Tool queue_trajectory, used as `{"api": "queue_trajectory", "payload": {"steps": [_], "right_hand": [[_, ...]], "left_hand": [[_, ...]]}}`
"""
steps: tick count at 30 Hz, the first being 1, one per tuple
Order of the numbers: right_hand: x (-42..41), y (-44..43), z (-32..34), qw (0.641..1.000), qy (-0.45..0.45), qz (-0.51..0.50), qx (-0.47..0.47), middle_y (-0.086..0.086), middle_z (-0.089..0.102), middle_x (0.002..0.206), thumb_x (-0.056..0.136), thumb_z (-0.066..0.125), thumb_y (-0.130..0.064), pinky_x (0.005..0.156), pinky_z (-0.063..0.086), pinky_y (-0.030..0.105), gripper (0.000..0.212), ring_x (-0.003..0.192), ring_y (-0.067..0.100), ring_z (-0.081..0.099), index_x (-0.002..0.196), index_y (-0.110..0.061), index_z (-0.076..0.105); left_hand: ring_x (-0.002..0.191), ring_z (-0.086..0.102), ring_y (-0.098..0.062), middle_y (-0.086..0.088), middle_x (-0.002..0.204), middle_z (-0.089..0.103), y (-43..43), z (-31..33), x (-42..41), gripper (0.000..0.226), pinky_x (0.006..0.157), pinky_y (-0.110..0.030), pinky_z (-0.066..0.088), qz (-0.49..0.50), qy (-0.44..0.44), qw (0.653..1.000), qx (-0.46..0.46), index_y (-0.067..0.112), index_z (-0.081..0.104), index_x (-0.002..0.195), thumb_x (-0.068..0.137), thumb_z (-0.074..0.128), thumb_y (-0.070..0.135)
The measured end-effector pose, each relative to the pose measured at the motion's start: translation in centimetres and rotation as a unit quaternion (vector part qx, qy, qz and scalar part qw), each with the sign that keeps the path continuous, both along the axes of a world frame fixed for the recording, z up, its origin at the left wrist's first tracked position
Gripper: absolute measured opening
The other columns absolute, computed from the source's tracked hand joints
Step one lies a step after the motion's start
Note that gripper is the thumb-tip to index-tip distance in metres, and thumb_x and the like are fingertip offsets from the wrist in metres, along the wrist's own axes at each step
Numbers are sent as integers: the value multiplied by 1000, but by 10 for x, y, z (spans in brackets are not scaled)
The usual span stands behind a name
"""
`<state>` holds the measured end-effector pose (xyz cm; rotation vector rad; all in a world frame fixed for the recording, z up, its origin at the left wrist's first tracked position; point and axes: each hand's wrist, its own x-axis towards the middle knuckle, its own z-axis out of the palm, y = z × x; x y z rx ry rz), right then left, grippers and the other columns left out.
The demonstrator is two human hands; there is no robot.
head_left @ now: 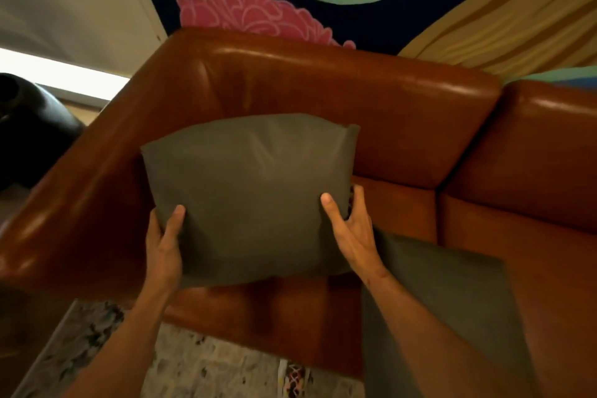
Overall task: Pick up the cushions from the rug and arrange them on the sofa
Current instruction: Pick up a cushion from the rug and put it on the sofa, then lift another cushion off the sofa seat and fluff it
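Above the sofa (323, 100) seat, in its corner, the left hand (163, 247) and right hand (350, 229) grip a grey cushion (248, 194) by its sides; a second grey cushion (439, 307) lies on the sofa, just right of it.

A second grey cushion (445, 307) at lower right runs off the bottom edge, partly behind the right forearm. The right hand (350, 229) hides its fingers behind the held cushion (248, 194). A dark object (29, 126) at left is unidentifiable.
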<state>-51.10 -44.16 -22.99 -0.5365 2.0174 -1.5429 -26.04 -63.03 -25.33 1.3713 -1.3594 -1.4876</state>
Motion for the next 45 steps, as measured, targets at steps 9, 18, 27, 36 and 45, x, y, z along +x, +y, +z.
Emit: {"api": "queue_trajectory", "payload": {"steps": [9, 18, 27, 36, 45], "right_hand": [[-71, -77, -56, 998, -51, -39, -1, -20, 63, 135, 66, 66, -92, 114, 49, 48, 57, 128, 9, 61, 115, -70, 48], [-102, -115, -95, 996, -48, -48, 54, -33, 63, 112, 58, 58, -100, 95, 46, 25, 56, 103, -18, 57, 104, -70, 48], [-114, -124, -103, 996, -51, -26, 75, -25, 68, 117, 69, 67, -82, 101, 49, 30, 50, 110, -6, 63, 108, -57, 49], [-119, -100, -90, 996, -49, -1, 76, -34, 61, 118, 62, 64, -94, 104, 49, 28, 67, 113, -13, 59, 117, -59, 48], [-111, 81, -57, 988, -23, 8, 154, -14, 60, 139, 76, 58, -87, 111, 46, 31, 73, 133, 5, 52, 131, -38, 58]], "left_hand": [[121, 65, -11, 15, 130, 69, -92, -50, -84, 49, 109, -49, 48, -69, 8, 996, 48, 48, 62, 124, 76, 68, 55], [126, 60, -9, 18, 135, 65, -125, -92, -121, 59, 110, -47, 46, -54, -30, 997, 54, 43, 57, 137, 79, 63, 56], [125, 57, -22, 2, 139, 61, -136, -99, -131, 70, 108, -46, 44, -49, -111, 992, 24, 30, 50, 137, 74, 57, 60], [138, 48, -21, -3, 155, 47, -113, -100, -130, 67, 104, -29, 37, 19, -138, 990, 4, 24, 35, 154, 99, 53, 56], [122, 59, -39, -25, 127, 65, 63, -117, -133, 64, 113, -44, 38, 56, -287, 955, 58, -2, 62, 122, 95, 59, 57]]}}
